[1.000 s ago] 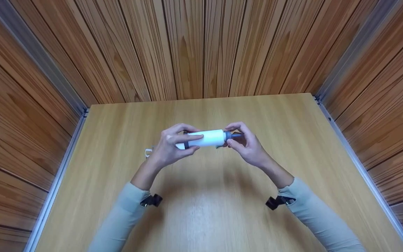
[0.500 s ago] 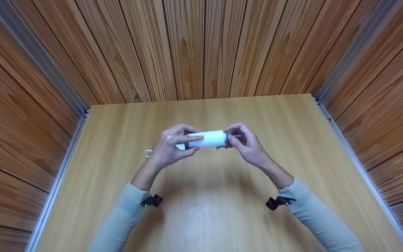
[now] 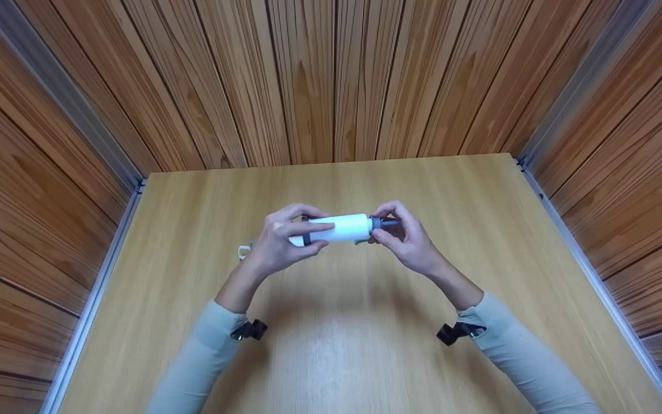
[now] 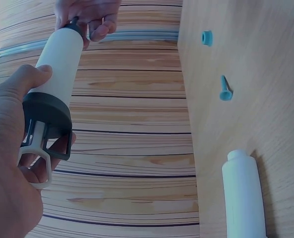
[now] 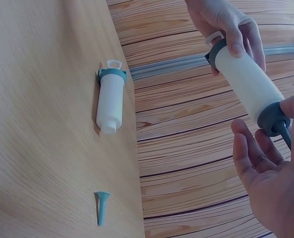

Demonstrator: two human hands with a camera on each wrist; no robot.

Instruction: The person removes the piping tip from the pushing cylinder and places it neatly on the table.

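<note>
In the head view an icing syringe [image 3: 342, 227], a white barrel with dark end caps, is held level above the table. My left hand [image 3: 285, 236] grips it round the barrel at the handle end. The left wrist view shows its white plunger ring [image 4: 41, 161] beside that palm. At the other end, my right hand [image 3: 405, 238] pinches the dark nozzle collar [image 3: 375, 224] between thumb and fingertips. From the collar a slim dark nozzle [image 5: 284, 136] points toward the right palm. In the right wrist view the thumb lies on the collar, with the lower fingers spread beneath.
On the table [image 3: 331, 356] below lies a second syringe [image 5: 110, 96] with a teal cap and white ring handle. Near it are a loose teal nozzle [image 4: 225, 90] and a small teal collar [image 4: 207, 38]. Plank walls [image 3: 308, 80] stand behind and at both sides.
The right thumb and fingertips slid forward over the collar half a second ago and are now back lower, uncovering more of the nozzle. The left hand and syringe barely moved.
</note>
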